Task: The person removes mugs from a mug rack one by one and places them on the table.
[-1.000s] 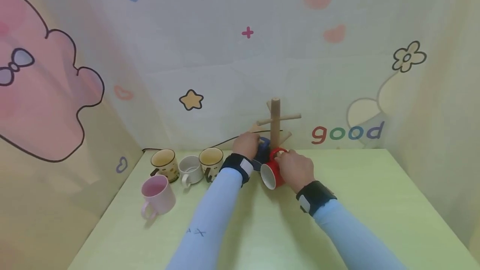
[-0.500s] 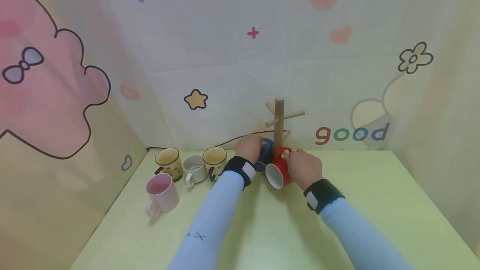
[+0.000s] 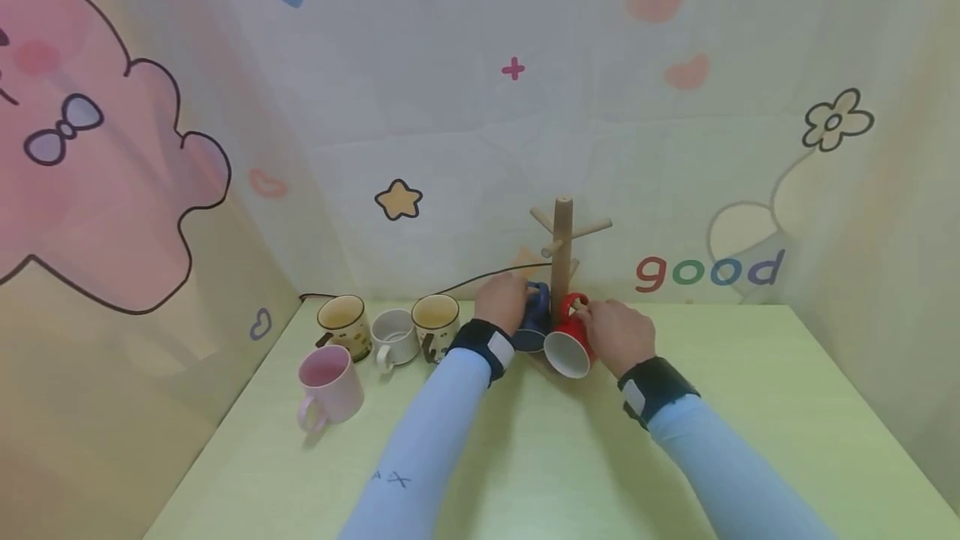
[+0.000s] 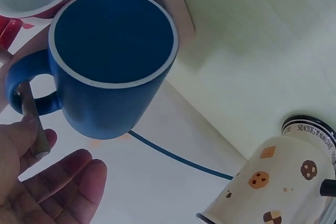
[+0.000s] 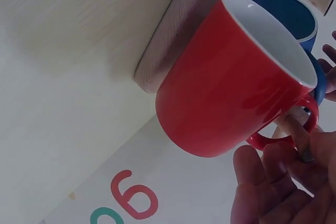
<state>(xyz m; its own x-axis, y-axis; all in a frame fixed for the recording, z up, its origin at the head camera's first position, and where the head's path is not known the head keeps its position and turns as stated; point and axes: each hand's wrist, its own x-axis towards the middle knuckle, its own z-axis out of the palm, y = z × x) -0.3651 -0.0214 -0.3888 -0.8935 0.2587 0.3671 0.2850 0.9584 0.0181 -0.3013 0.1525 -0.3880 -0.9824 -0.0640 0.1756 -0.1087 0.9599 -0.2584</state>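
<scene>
A wooden mug tree [image 3: 562,227] stands at the back of the table, its upper pegs bare. From one lower peg a blue mug [image 4: 105,103] hangs by its handle, mouth tilted down toward me. My left hand [image 3: 501,304] pinches the tip of that peg between thumb and finger, the other fingers apart from the mug. On a neighbouring lower peg hangs a red mug [image 5: 215,93], white inside. My right hand [image 3: 619,337] pinches the end of this peg [image 5: 303,148] just past the handle. The mugs hide most of the tree's base [image 5: 168,40] in the head view.
Left of the tree stand two cream patterned mugs, one nearer [image 3: 435,319] and one farther left [image 3: 345,327], with a white mug [image 3: 395,337] between them. A pink mug [image 3: 331,386] sits in front. A printed cloth wall [image 3: 450,132] rises behind the table [image 3: 750,407].
The mug tree has turned: its front upper peg has swung right and its right peg back. The hanging mugs and both hands have shifted slightly right. The head view has shifted a little too.
</scene>
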